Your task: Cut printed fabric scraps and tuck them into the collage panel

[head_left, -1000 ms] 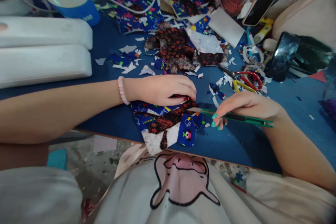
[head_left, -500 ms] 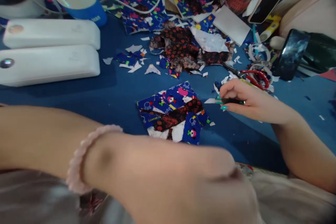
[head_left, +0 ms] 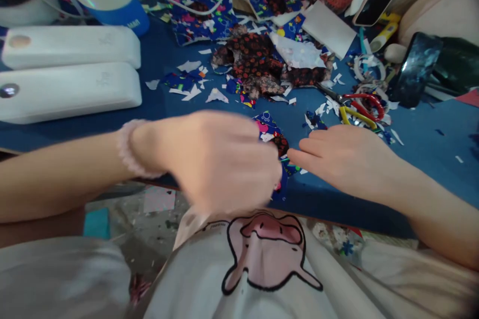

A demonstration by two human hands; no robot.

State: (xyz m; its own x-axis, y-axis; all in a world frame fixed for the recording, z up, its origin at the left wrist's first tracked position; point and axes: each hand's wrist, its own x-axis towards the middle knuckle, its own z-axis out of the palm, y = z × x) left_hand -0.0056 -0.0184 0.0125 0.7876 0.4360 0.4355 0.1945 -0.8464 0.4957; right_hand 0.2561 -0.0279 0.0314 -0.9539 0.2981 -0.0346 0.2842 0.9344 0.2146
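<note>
Blue tabletop (head_left: 422, 159), patchwork (head_left: 270, 132), partly beneath left grip (head_left: 224, 162)

Extends the left forearm (head_left: 67, 177) in from the left edge, nearly level, with only a slight bend at the left wrist (head_left: 151, 147). Turns the back of the left hand (head_left: 224, 159) to the camera, blurred, with fingers bent under and tips hidden. Slants the right forearm (head_left: 445, 219) up and inward from the lower right. Shows the back of the right hand (head_left: 348, 159), fingers curled and pointing toward the left hand, with a narrow gap between.
</note>
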